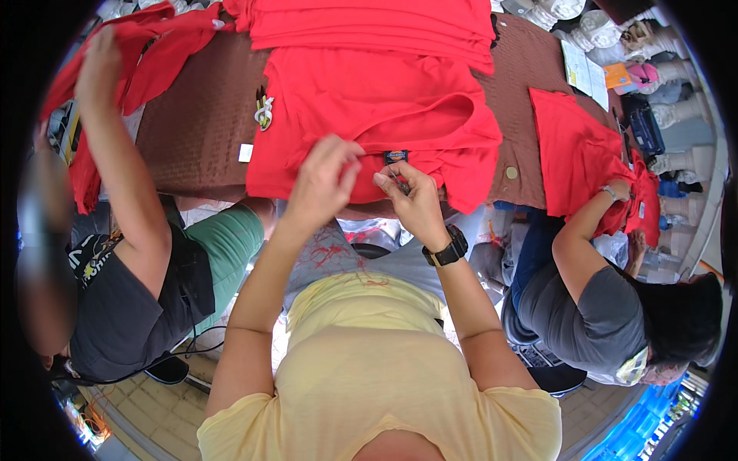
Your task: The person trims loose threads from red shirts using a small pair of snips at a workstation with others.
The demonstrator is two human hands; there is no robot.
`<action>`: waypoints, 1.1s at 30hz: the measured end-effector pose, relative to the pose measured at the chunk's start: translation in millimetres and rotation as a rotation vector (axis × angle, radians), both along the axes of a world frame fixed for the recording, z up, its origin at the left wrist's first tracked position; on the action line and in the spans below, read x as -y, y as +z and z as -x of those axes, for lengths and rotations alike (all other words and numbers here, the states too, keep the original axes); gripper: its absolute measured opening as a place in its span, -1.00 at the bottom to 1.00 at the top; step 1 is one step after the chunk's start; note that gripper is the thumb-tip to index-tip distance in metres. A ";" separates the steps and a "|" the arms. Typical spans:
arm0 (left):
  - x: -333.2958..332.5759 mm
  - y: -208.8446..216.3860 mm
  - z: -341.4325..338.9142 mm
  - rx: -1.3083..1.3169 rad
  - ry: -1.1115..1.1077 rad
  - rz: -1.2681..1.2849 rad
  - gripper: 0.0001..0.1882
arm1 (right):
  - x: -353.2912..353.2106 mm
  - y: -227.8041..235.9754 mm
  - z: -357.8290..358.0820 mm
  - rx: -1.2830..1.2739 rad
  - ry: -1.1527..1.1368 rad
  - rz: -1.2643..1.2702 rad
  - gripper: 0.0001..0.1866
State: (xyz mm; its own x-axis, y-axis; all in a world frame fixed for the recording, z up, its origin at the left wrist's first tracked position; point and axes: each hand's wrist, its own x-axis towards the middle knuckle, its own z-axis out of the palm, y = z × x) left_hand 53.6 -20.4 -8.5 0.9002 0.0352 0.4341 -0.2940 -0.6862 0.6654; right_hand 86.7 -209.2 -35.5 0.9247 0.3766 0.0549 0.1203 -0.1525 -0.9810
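Note:
A red shirt (346,96) lies spread on the table in front of me, its neck opening toward the right and a small dark label (395,157) at the collar. Over its near left part hovers my left hand (321,180), slightly blurred, fingers curved and apart, with nothing visible in it. My right hand (419,201) is at the near edge beside the label, thumb and fingers closed on a small dark metal tool (401,185), mostly hidden by the fingers. A black watch (446,247) is on that wrist.
Folded red shirts (369,23) are stacked at the far side of the brown-covered table (192,123). Pens with a white clip (264,111) lie on the shirt's left. Co-workers on both sides handle red garments (573,146). Loose red threads (330,252) lie on my lap.

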 end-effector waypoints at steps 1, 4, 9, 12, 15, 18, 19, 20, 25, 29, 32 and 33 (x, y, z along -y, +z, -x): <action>6.8 -7.3 4.9 -0.042 -0.083 0.006 -0.70 | -1.0 7.9 2.7 0.018 0.019 0.031 -0.83; 10.0 -28.1 1.2 0.094 0.042 0.039 -0.82 | -8.1 23.3 11.1 0.070 0.062 0.026 -0.82; 7.7 -29.8 -1.9 0.135 0.151 0.253 -0.89 | -20.5 20.4 16.6 -0.018 0.091 -0.163 -0.77; 6.8 -39.6 -3.2 0.052 0.168 0.540 -0.94 | -19.2 6.6 3.0 -0.674 0.242 -0.367 -0.63; 3.6 -42.6 -1.9 0.014 0.153 0.639 -0.97 | -37.0 -3.3 0.4 -0.618 0.267 -0.317 -0.53; 3.7 -39.6 1.0 -0.018 0.132 0.683 -0.97 | -47.4 -8.5 -3.8 -0.664 0.229 -0.391 -0.57; 4.1 -38.2 2.1 -0.031 0.122 0.699 -0.97 | -49.8 -10.5 -6.0 -0.675 0.223 -0.407 -0.57; 4.4 -36.7 3.2 -0.043 0.113 0.716 -0.97 | -52.6 -11.9 -8.0 -0.670 0.212 -0.401 -0.57; 3.6 -33.3 4.0 -0.034 0.093 0.711 -0.97 | -56.2 -10.0 -11.3 -0.660 0.184 -0.368 -0.58; -1.5 -36.1 2.7 0.005 0.104 0.608 -0.94 | -55.7 -17.5 -11.7 -0.628 0.255 -0.389 -0.58; -24.9 -9.0 16.3 -0.199 -0.129 0.089 -0.89 | -35.6 -5.6 -8.5 -0.427 0.232 -0.180 -0.56; -22.2 3.7 22.9 -0.233 -0.125 0.127 -0.86 | -22.9 10.8 -8.9 -0.173 0.104 -0.046 -0.64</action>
